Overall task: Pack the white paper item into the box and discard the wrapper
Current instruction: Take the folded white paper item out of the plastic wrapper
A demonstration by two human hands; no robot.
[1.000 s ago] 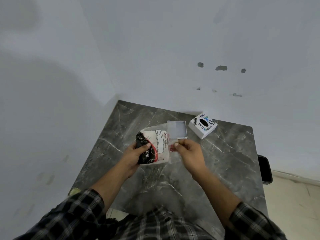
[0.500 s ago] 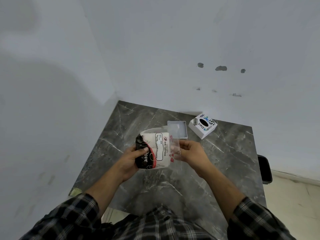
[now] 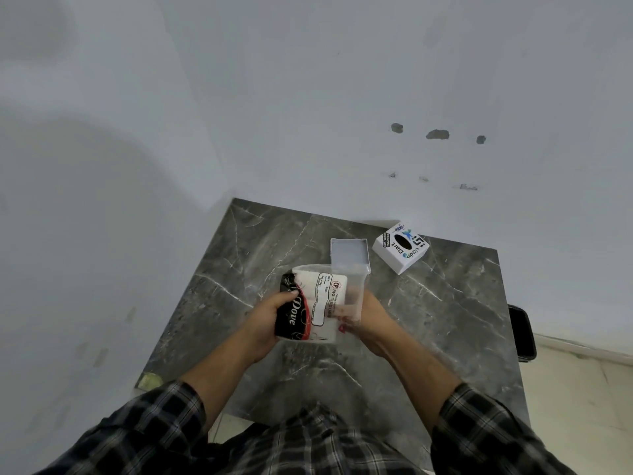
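I hold a pack of white tissues in a clear plastic wrapper (image 3: pixel 320 301) printed black, red and white, above the grey marble table (image 3: pixel 445 320). My left hand (image 3: pixel 270 320) grips the pack's black left end. My right hand (image 3: pixel 368 320) is at the wrapper's clear right end, with fingers seen through the plastic. Behind the pack, an open white box tray (image 3: pixel 349 252) lies on the table. Its white printed lid (image 3: pixel 400 247) with a black oval hole lies to the right of it.
The table stands in a corner between two white walls (image 3: pixel 308 97). A dark object (image 3: pixel 522 332) sits just past the table's right edge, over a pale floor. A small yellowish scrap (image 3: pixel 149 381) shows at the table's near left corner.
My right hand has moved from pinching the wrapper's upper right edge to lower down, with fingers inside or behind the clear end. The pack has tilted and shifted slightly toward me.
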